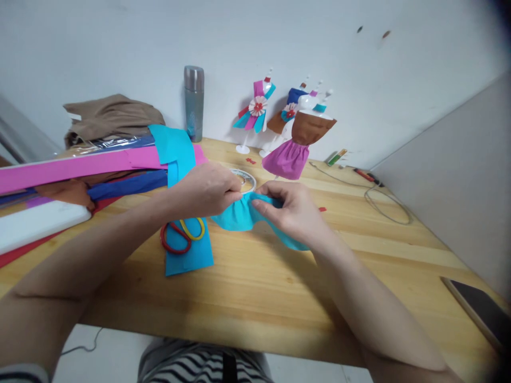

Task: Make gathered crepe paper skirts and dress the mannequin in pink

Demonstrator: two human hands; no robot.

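Observation:
Between my two hands a strip of turquoise crepe paper hangs in gathered folds just above the table. My left hand is closed, pinching the strip's upper edge at the gathers. On the other side, my right hand pinches the same edge between thumb and fingers, and the loose end droops below it. A roll of tape shows partly behind my hands. Scissors with red and yellow handles lie on a turquoise sheet beneath my left forearm; their blades are hidden.
Small mannequins in paper outfits stand at the back, one with a brown top and pink skirt. A metal flask, brown cloth and pink paper are left. A phone and cable lie right.

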